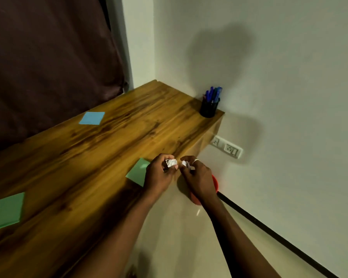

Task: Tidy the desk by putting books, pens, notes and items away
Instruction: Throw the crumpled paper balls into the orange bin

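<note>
two bare forearms come up from the bottom edge, the left forearm (119, 227) over the front edge of the table (109, 153) and the right forearm (233, 233) over the pale floor (175, 237). at their ends the left grip (160, 174) is curled round a crumpled white paper ball (171, 162), pinched between thumb and fingertips. the right grip (199, 177) pinches a second crumpled white scrap (186, 165) in much the same way, and a silver ring (195, 160) sits on one of its fingers. the two wads are held just beside each other with a narrow gap between them, in the air at the table's front edge

under the right grip a red bin (215, 182) stands on the floor, mostly hidden by the hand and wrist – only its rim and a bit of its side show. just beside the left grip, partly covered by it, a green note (138, 171) lies flat on the table near the edge. further out on the wooden top, a larger green sheet (4, 209) lies at the left edge of the view, and a blue note (92, 118) lies near the back edge, well apart from the hands. at the far right corner a black pen holder (209, 108) stands upright against the wall (289, 77), full of blue pens (214, 93). a white socket plate (226, 147) is set in the wall below the table top, a black skirting strip (269, 231) runs along the foot of the wall, and a dark curtain (48, 57) hangs behind the table
</note>
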